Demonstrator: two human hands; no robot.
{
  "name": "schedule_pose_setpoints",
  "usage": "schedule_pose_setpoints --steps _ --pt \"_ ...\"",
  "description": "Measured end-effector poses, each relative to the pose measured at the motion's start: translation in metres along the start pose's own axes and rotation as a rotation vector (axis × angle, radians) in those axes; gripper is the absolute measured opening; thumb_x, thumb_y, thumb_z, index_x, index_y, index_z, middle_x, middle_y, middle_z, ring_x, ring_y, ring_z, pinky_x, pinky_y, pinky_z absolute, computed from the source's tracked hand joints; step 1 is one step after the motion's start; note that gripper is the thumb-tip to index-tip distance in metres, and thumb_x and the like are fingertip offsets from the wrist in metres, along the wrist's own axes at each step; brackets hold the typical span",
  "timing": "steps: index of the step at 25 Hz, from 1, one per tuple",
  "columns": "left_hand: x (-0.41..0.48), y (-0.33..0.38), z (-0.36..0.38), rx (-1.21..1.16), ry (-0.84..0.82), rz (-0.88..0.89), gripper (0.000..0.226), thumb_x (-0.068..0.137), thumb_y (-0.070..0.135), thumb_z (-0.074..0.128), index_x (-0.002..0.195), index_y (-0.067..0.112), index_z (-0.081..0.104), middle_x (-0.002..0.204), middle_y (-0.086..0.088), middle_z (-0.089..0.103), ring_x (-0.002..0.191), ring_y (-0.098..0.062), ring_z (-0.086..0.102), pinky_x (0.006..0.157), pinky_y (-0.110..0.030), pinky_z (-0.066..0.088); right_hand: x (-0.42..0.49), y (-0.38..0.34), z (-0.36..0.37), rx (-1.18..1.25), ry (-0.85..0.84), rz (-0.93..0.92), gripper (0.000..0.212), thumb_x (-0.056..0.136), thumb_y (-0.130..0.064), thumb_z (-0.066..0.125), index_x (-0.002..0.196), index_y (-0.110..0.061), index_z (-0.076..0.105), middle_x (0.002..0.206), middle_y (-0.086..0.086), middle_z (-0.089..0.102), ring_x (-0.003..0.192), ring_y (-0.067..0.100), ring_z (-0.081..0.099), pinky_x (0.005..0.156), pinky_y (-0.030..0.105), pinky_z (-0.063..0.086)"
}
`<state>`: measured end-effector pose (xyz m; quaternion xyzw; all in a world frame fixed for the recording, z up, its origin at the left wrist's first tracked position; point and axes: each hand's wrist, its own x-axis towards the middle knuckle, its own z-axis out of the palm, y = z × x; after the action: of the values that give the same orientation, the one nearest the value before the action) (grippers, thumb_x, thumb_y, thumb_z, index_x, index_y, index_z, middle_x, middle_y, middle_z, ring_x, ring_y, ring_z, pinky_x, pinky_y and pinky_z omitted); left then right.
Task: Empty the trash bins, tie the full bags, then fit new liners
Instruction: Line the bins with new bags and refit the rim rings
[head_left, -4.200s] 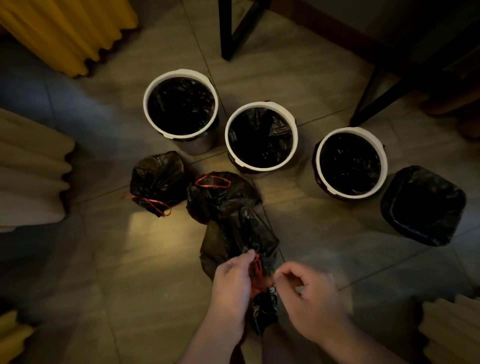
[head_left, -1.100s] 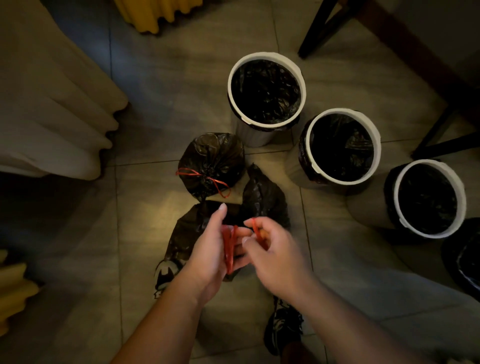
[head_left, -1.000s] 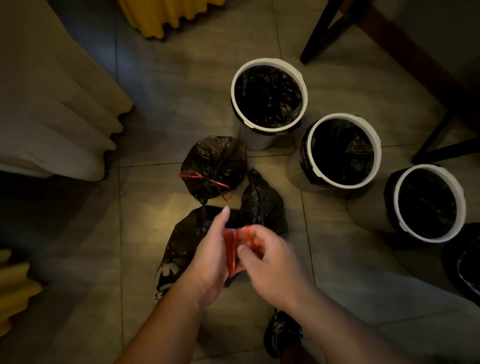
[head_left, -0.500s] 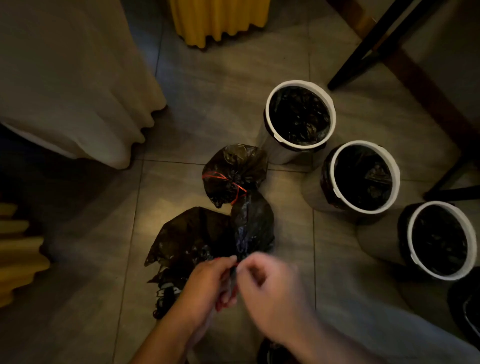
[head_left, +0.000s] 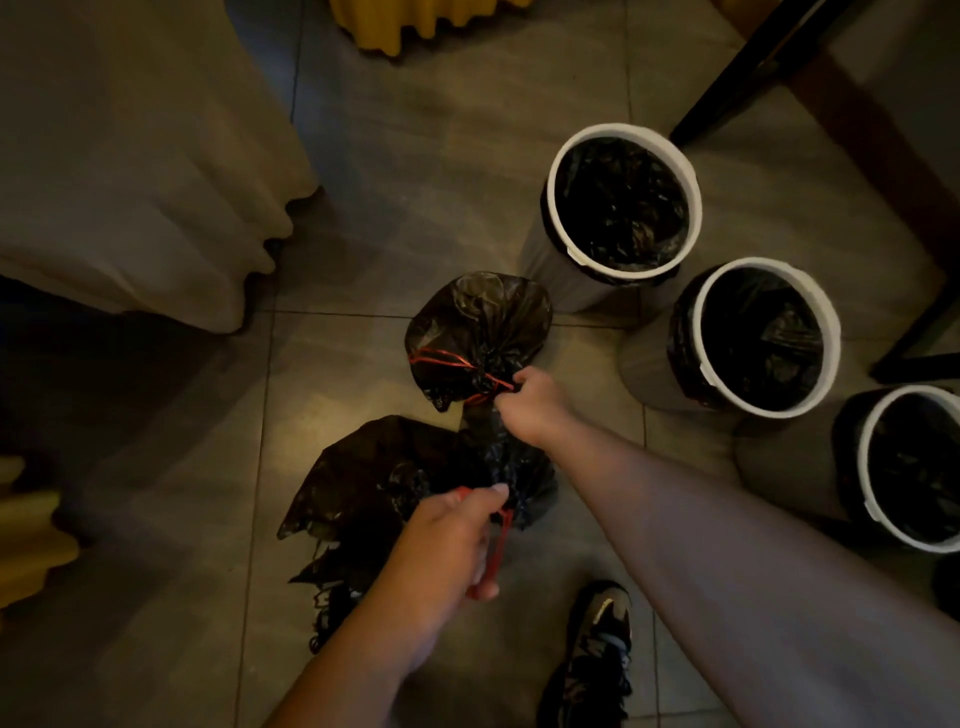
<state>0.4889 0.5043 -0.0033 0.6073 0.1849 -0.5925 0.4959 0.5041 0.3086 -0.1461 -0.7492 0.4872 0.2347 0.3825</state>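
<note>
Black plastic everywhere, in dim light. The tied bag (head_left: 478, 322) sits at frame centre on the tile floor (head_left: 171, 467), with a red cord (head_left: 441, 358) around its neck. The right hand (head_left: 530, 408) is curled on the cord's knotted end, fingertips hidden behind the knuckles. The left hand (head_left: 447, 545), lower centre, pinches the red drawstring (head_left: 500, 545) of the near bag (head_left: 509, 462), and the cord runs under the palm. A flat bag (head_left: 363, 467) lies left of it, its lower edge lost in shadow. Three white-rimmed bins line the right side, each with a black liner: far bin (head_left: 623, 130), middle bin (head_left: 830, 338), and near bin (head_left: 863, 467), which is cut off by the frame edge. Their contents are unreadable. A shoe (head_left: 597, 649) at the bottom is only partly lit.
</note>
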Motion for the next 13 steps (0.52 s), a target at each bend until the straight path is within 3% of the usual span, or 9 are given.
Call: schedule_pose_setpoints --steps 3,8,10,13 --pt "0.017 0.009 -0.004 0.03 -0.022 0.026 0.044 0.101 0.041 0.065 0.062 0.027 0.052 0.055 0.0 0.038 0.047 -0.013 0.042 0.049 -0.03 0.046 0.026 0.007 0.017 -0.155 -0.057 0.031 0.056 0.08 -0.032 0.067 0.133 -0.017 0.059 0.127 0.014 0.067 0.119 0.036 0.064 0.1 0.039 0.055" --pt "0.036 0.014 -0.006 0.038 -0.05 0.045 0.046 0.104 0.038 0.061 0.06 0.028 0.05 0.056 0.001 0.034 0.049 -0.014 0.036 0.049 -0.029 0.04 0.059 0.021 0.026 -0.206 -0.054 0.02 0.052 0.091 -0.028 0.068 0.143 -0.024 0.061 0.141 0.013 0.063 0.129 0.033 0.061 0.109 0.038 0.05" --pt "0.04 0.015 -0.009 0.015 -0.056 0.061 0.048 0.104 0.037 0.061 0.058 0.028 0.051 0.054 0.002 0.034 0.047 -0.013 0.035 0.049 -0.03 0.037 0.064 0.022 0.029 -0.206 -0.039 -0.009 0.036 0.095 -0.026 0.066 0.131 -0.024 0.071 0.131 0.012 0.069 0.12 0.031 0.065 0.103 0.036 0.053" --pt "0.045 0.018 -0.012 -0.009 -0.048 0.08 0.054 0.105 0.035 0.06 0.051 0.03 0.052 0.052 0.005 0.033 0.044 -0.011 0.033 0.046 -0.028 0.033 0.063 0.021 0.025 -0.179 -0.025 -0.021 0.016 0.096 -0.028 0.064 0.092 -0.016 0.075 0.102 0.013 0.074 0.098 0.032 0.069 0.079 0.032 0.054"
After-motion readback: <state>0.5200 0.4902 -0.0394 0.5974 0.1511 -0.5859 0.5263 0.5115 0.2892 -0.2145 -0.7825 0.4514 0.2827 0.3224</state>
